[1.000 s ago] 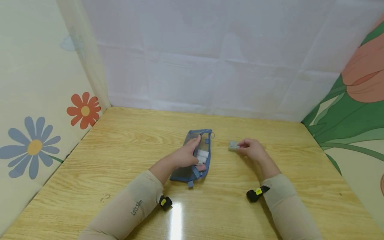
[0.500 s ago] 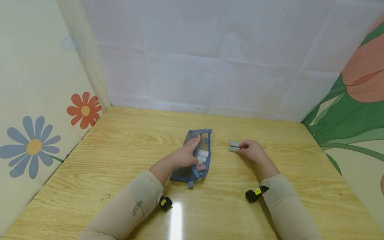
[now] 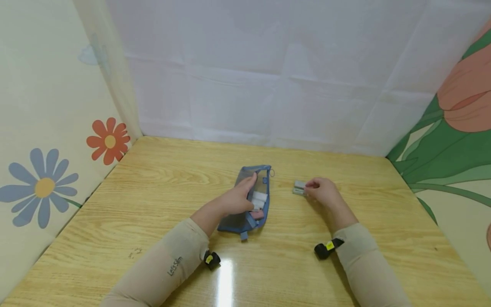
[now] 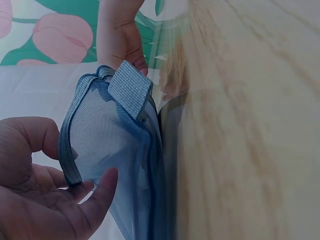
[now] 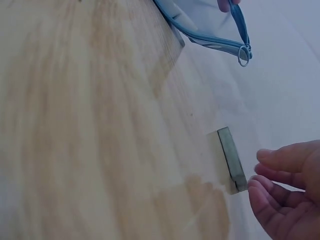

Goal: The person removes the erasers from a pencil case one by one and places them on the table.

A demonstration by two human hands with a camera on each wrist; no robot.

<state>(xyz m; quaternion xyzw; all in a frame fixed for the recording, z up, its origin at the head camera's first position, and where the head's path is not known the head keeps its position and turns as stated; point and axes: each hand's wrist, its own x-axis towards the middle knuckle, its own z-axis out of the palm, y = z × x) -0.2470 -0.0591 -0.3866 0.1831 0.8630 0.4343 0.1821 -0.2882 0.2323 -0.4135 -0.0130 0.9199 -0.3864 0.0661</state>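
My left hand (image 3: 235, 198) grips the edge of a blue mesh pouch (image 3: 232, 219), whose mouth stands open; white pieces (image 3: 259, 197) and a pink piece (image 3: 257, 214) show inside. In the left wrist view, the left hand (image 4: 55, 185) has thumb and fingers around the rim of the pouch (image 4: 100, 135). Right of the pouch, two small grey-green pieces (image 3: 299, 184) lie side by side on the table. My right hand (image 3: 324, 192) is at their right end. In the right wrist view, the right hand's (image 5: 290, 185) parted, bent fingers are beside a greenish piece (image 5: 231, 157), with nothing between them.
The wooden table (image 3: 172, 170) meets a white cloth backdrop (image 3: 238, 94) at the back. Flower-patterned sheets flank it left and right. A ring (image 3: 272, 173) hangs from the pouch's far corner.
The right fingers have shifted slightly and let go of the grey-green piece, which now lies flat beside the other. The left hand and pouch have not visibly moved.
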